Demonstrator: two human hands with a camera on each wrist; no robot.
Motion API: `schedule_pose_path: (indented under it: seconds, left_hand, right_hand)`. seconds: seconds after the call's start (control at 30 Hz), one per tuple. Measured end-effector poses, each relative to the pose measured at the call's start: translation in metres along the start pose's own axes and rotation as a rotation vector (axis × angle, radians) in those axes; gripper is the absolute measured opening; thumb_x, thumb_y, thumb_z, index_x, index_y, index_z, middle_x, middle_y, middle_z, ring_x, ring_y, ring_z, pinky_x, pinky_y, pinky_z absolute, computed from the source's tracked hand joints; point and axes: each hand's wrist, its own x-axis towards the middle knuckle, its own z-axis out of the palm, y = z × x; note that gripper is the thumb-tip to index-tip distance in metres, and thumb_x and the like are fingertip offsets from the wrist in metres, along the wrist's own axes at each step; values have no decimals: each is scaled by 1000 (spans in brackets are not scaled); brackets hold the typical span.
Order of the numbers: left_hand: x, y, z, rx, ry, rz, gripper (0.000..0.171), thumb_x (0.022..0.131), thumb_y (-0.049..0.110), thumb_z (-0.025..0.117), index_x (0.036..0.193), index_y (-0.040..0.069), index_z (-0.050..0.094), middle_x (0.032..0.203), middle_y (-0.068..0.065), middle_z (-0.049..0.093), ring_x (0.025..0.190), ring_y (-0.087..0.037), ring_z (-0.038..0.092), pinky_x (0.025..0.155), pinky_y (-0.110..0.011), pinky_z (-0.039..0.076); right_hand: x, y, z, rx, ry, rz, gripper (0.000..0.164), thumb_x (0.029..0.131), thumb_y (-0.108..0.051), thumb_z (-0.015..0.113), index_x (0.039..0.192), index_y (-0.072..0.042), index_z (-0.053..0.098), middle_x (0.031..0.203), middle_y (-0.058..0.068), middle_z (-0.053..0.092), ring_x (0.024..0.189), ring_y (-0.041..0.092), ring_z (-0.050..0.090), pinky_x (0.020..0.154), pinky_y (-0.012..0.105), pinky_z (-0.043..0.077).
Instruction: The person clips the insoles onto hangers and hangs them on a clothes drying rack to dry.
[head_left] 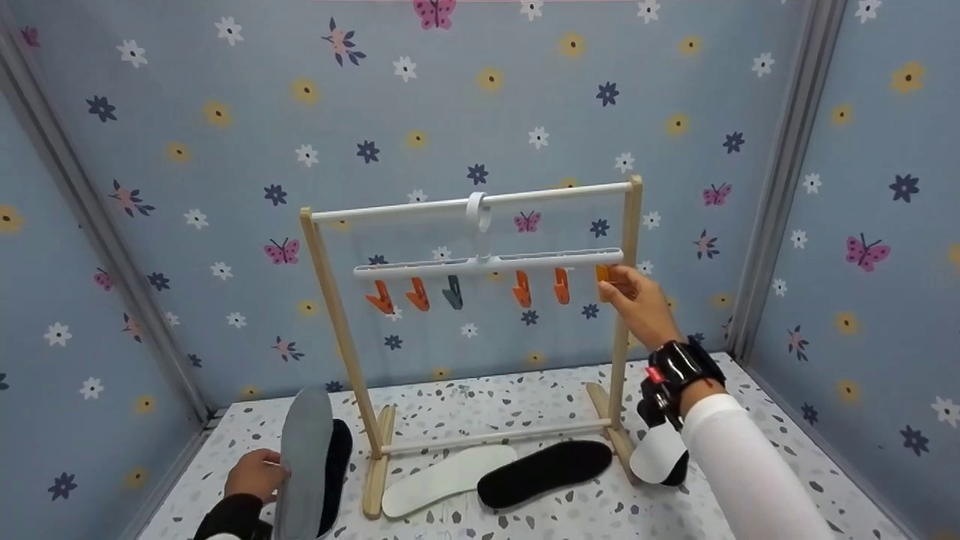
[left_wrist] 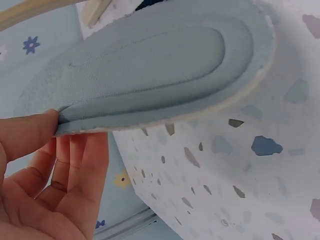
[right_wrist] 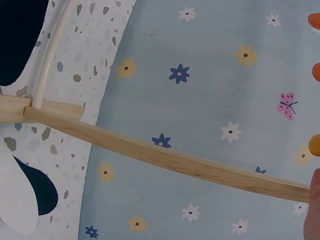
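Note:
My left hand pinches the edge of a grey insole, held upright at the left. In the left wrist view the thumb lies on the insole's upper face, fingers beneath. Up at the right end of a white hanger, my right hand pinches a yellow-orange clip. Along the same hanger hang several orange clips and a dark green clip, with no insole in them. Only a sliver of the right hand shows in the right wrist view, beside the yellow clip.
The hanger hooks over the top bar of a wooden rack. Below lie a white insole and a black insole. Another black insole is behind the grey one; white and black insoles overlap at right.

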Motion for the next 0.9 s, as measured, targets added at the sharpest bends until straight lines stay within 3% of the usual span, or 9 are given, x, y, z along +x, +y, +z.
schedule_pose_path:
  seconds: [0.1, 0.27, 0.53, 0.7, 0.9]
  left_hand:
    - [-3, 3, -7, -81, -10, 1, 36, 84, 4, 53, 113, -16, 48, 110, -35, 55, 99, -45, 58, 68, -41, 56]
    - [-12, 10, -18, -156, -32, 12, 38, 85, 2, 51, 117, -17, 43, 111, -34, 52, 108, -49, 52, 74, -45, 56]
    - [-25, 20, -24, -209, -118, 35, 38, 90, -1, 48, 122, -18, 36, 119, -36, 45, 118, -52, 43, 84, -48, 53]
    - [-28, 29, -21, -217, -151, 71, 36, 92, 0, 49, 122, -17, 37, 119, -35, 45, 115, -50, 46, 83, -45, 53]
    - [-32, 37, -12, -245, -165, 107, 34, 89, 1, 55, 118, -14, 43, 106, -25, 54, 104, -38, 57, 79, -42, 55]
  right_hand:
    - [0, -1, -1, -21, 5, -3, 45, 97, -23, 53, 133, 2, 47, 124, 23, 58, 112, 33, 57, 100, 44, 44]
    - [0, -2, -2, -49, 3, 6, 47, 96, -28, 54, 134, 0, 48, 124, 20, 58, 112, 31, 57, 100, 43, 43]
    - [0, -1, -4, -69, 7, -2, 46, 97, -26, 54, 133, 1, 48, 123, 21, 59, 110, 31, 58, 100, 43, 44]
    - [0, -1, -4, -70, 20, -16, 47, 97, -26, 53, 133, 3, 47, 124, 23, 58, 111, 32, 57, 101, 43, 43]
    - [-7, -12, -2, -32, 11, -5, 44, 97, -20, 53, 133, 5, 46, 125, 25, 57, 113, 34, 56, 103, 44, 41]
